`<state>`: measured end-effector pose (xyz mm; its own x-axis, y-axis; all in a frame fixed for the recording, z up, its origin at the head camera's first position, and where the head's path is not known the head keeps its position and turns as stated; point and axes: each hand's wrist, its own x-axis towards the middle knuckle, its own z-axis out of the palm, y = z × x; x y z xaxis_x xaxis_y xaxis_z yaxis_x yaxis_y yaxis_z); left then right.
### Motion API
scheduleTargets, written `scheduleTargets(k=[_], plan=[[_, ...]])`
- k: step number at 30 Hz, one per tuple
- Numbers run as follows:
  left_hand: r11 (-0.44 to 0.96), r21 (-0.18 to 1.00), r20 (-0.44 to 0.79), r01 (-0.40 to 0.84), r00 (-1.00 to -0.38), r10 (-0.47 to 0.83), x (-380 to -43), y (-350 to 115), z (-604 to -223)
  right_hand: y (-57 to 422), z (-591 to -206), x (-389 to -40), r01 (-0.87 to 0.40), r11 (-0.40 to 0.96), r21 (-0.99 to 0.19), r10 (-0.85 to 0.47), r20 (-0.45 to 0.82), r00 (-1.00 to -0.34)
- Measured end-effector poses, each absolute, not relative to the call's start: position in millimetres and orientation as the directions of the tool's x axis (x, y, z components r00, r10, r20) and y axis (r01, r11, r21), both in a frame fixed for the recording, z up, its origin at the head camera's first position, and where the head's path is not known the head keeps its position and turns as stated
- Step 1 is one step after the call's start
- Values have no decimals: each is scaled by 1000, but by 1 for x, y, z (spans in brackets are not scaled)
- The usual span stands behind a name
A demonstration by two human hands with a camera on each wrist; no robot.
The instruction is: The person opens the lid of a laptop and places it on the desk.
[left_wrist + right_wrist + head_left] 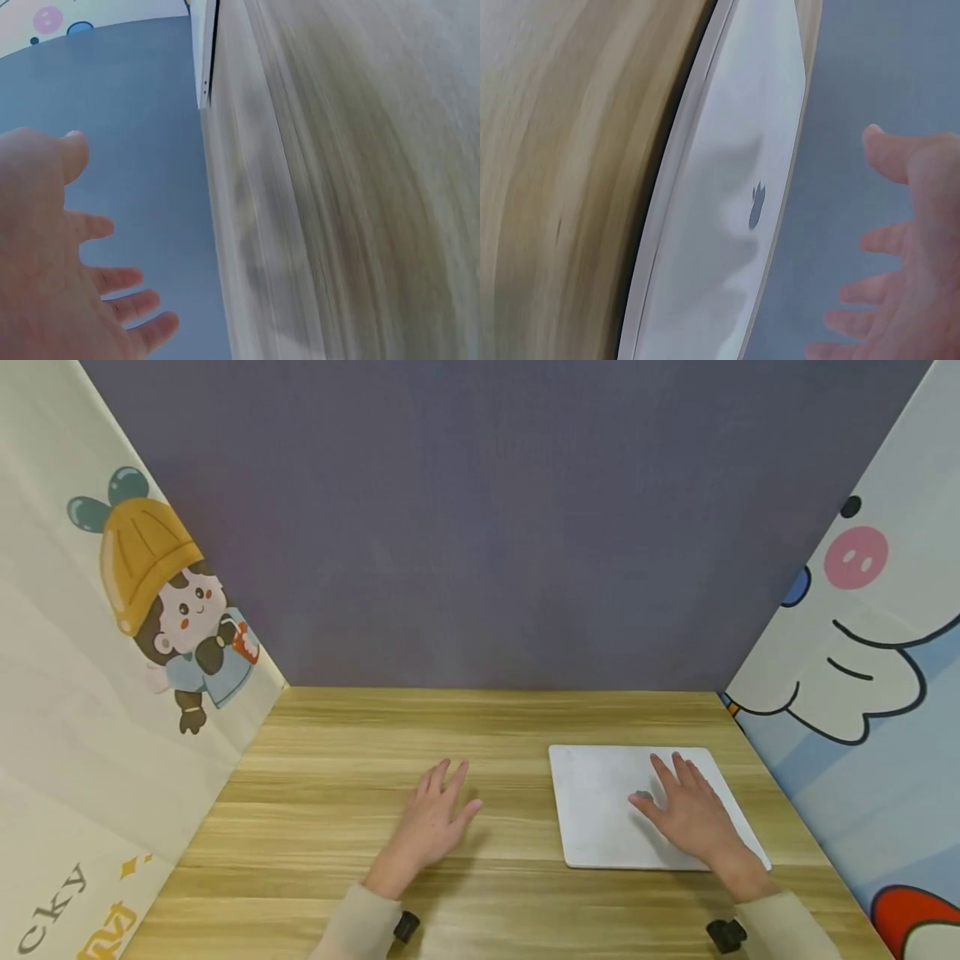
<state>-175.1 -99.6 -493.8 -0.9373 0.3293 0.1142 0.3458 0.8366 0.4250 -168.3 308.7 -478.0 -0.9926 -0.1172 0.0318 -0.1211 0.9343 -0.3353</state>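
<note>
My sleeves (356,922) lie nearest, and my left hand (426,825) and right hand (692,814) hover with fingers spread wide, holding nothing, the right above the closed laptop (596,810), laid flat on the table's (330,810) right side, presumably for steadiness.

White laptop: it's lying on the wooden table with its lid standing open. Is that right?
Not quite: the lid is closed, not open. The right wrist view shows it folded down flat, with the logo facing up. The white laptop is indeed lying on the wooden table.
</note>
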Motion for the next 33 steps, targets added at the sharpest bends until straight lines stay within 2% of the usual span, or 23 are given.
scheduleTargets(k=[12, 19, 33], plan=[[773, 539, 73, 334, -933, 353, -180, -83, -495, 341, -480, -175, -80, 942, -326, -70, 42, -997], [772, 565, 40, 291, -944, 327, -183, -73, -496, 359, -482, -177, -12, 948, -317, -18, -16, -1000], [710, 657, 4, 254, -943, 333, -194, -44, -498, 391, -484, -195, 14, 948, -319, -9, -71, -997]])
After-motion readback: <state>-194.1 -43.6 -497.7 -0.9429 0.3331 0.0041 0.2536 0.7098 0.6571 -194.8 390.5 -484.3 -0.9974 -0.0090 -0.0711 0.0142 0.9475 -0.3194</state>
